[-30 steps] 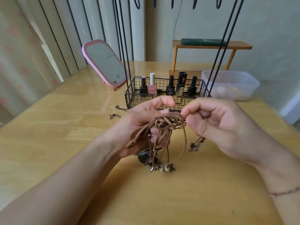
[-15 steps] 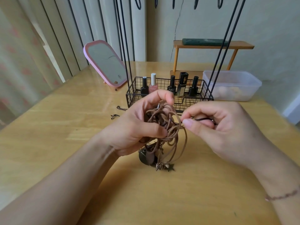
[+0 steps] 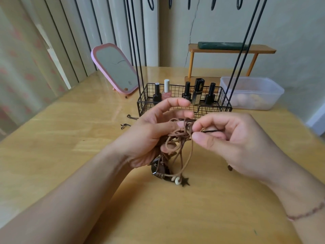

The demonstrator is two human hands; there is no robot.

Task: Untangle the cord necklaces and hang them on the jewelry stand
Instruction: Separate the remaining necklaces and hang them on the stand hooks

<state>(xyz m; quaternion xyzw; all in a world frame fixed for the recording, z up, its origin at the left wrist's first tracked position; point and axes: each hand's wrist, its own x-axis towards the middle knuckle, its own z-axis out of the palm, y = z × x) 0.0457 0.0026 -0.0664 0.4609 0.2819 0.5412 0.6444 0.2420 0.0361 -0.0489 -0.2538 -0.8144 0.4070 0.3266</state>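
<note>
I have the tangled necklaces (image 3: 177,140) bunched in my left hand (image 3: 149,136) above mid-desk, right hand (image 3: 226,138) pinching one black cord; nothing hangs on the stand (image 3: 184,104) yet.

Wooden table (image 3: 52,147), glossy, pale grain. Curtain (image 3: 21,67) at left, patterned, daylight seeping through beside vertical blinds (image 3: 73,36). Plain wall (image 3: 290,23) behind, cracked (image 3: 192,29). Small wooden shelf (image 3: 230,50) stands at the table's far edge.
</note>
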